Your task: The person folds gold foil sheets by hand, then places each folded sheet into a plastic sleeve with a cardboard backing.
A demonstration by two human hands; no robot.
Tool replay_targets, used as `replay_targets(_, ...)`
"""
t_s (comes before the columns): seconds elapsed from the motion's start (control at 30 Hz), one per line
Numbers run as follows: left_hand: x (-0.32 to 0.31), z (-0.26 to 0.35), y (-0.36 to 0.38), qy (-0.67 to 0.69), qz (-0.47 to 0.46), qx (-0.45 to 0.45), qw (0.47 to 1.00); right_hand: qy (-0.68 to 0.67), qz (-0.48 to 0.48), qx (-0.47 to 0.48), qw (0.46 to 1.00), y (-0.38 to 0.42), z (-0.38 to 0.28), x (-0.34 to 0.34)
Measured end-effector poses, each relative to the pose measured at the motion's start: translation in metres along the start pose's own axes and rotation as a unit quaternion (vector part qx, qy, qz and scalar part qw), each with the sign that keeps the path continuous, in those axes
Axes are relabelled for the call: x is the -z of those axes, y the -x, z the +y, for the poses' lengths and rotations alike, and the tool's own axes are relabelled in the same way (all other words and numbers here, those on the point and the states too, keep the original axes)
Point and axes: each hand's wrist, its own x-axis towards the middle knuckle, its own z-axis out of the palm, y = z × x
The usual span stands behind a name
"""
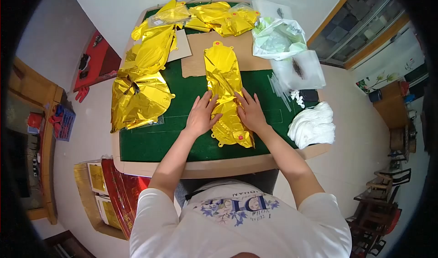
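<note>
A long gold foil balloon (222,78) lies flat down the middle of the green table (150,144), its far end on a brown cardboard sheet (194,64). My left hand (201,116) presses on its left side with fingers spread. My right hand (250,112) presses flat on its right side. Both palms rest on the foil near its lower half.
A heap of gold foil balloons (139,82) covers the table's left side, with more (221,16) at the far edge. Clear plastic bags (280,37) and a white bundle (314,125) sit at the right. Red and gold boxes (112,196) stand on the floor at left.
</note>
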Motion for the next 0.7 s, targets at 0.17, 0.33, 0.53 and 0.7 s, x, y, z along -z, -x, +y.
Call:
replay_targets(0.17, 0.003, -0.001, -0.007, 0.068, 0.022, 0.029, 0.997, 0.005, 0.007, 0.002, 1.000, 0.001, 0.000, 0.000)
replay_targets(0.33, 0.006, -0.023, -0.081, -0.024, 0.071, -0.018, 0.997, 0.009, 0.010, 0.004, 1.000, 0.000, -0.001, 0.001)
replay_targets(0.53, -0.011, -0.038, -0.190, -0.141, 0.010, -0.024, 0.990, 0.000, 0.022, 0.018, 1.000, 0.000, -0.001, 0.002)
replay_targets(0.7, -0.023, -0.044, -0.235, -0.180, -0.035, -0.052, 0.982, -0.012, 0.019, 0.007, 1.000, 0.000, 0.001, 0.000)
